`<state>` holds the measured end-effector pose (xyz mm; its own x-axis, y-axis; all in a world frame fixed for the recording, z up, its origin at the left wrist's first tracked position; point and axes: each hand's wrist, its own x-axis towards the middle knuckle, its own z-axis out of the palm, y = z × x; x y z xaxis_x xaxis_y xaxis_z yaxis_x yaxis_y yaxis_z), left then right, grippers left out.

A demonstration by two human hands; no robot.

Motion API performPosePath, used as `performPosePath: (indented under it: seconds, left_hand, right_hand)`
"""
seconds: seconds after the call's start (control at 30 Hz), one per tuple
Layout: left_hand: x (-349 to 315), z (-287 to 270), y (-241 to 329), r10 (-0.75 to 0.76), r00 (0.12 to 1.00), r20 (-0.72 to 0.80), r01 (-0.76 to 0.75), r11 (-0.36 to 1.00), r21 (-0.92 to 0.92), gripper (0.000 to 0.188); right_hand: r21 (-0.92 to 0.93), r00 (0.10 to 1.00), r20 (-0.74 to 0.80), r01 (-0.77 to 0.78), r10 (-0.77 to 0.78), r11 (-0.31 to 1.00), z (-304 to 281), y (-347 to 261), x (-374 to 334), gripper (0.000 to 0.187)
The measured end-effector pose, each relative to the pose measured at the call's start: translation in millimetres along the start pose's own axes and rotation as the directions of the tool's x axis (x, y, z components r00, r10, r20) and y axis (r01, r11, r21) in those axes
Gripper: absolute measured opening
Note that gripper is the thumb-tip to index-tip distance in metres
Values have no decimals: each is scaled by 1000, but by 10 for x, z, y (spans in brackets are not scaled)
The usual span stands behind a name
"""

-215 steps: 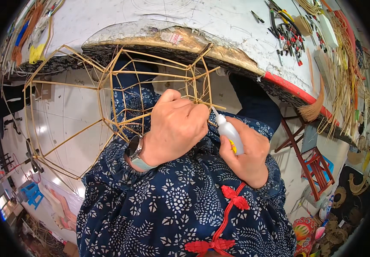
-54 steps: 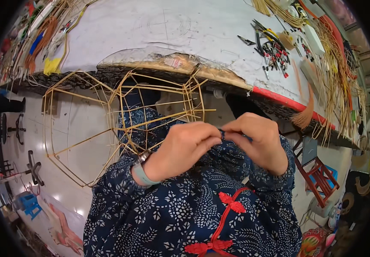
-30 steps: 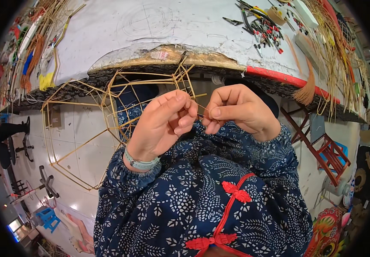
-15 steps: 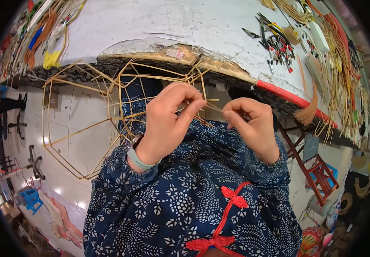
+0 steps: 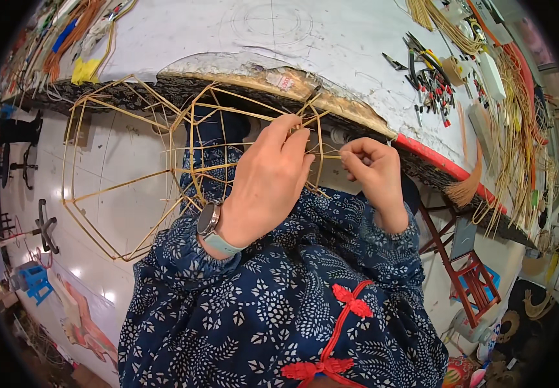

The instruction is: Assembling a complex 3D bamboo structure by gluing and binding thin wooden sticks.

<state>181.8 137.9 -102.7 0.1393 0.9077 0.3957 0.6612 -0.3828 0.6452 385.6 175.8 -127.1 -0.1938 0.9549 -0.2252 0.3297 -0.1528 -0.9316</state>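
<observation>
A lantern-like frame of thin bamboo strips [image 5: 116, 181], tied at its joints, spans from the left to the middle, resting partly at my lap and against the table edge. My left hand [image 5: 269, 178], with a watch [image 5: 209, 218] on its wrist, closes its fingers at the right end of this frame; its fingertips are partly hidden. To its right, my right hand [image 5: 376, 173] pinches a thin pale strip [image 5: 328, 154] between thumb and forefinger. That strip runs from the pinch toward the frame beside my left hand.
Ahead stands a white worktable [image 5: 350, 45] with a broken front edge and red trim [image 5: 431, 155]. Pliers and small clips [image 5: 429, 87] lie at its right, beside bundled strips [image 5: 518, 129]. Coloured bundles [image 5: 66, 52] lie far left. A folding wooden chair [image 5: 463, 278] stands at right.
My left hand has moved forward from the thin strip to the frame's right end. My right hand has shifted slightly forward, still pinching the strip. The view has shifted a little.
</observation>
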Motion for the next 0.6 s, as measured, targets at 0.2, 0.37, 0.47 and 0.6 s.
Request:
performPosePath:
  seconds: [0.2, 0.37, 0.47, 0.6]
  left_hand:
    - [-22, 72, -101, 56, 998, -19, -55, 997, 45, 18]
    - [-18, 24, -95, 75, 997, -9, -76, 993, -88, 14]
    - [8, -57, -57, 77, 995, 63, -64, 981, -182, 11]
    - [11, -58, -51, 55, 983, 175, 8, 941, -338, 11]
  right_hand:
    - [135, 994, 111, -11, -4, 991, 126, -42, 28, 8]
    - [187, 994, 99, 25, -44, 982, 160, 1, -88, 7]
    - [209, 995, 71, 53, -70, 976, 195, 34, -130, 7]
    - [183, 995, 29, 92, -99, 979, 243, 48, -175, 7]
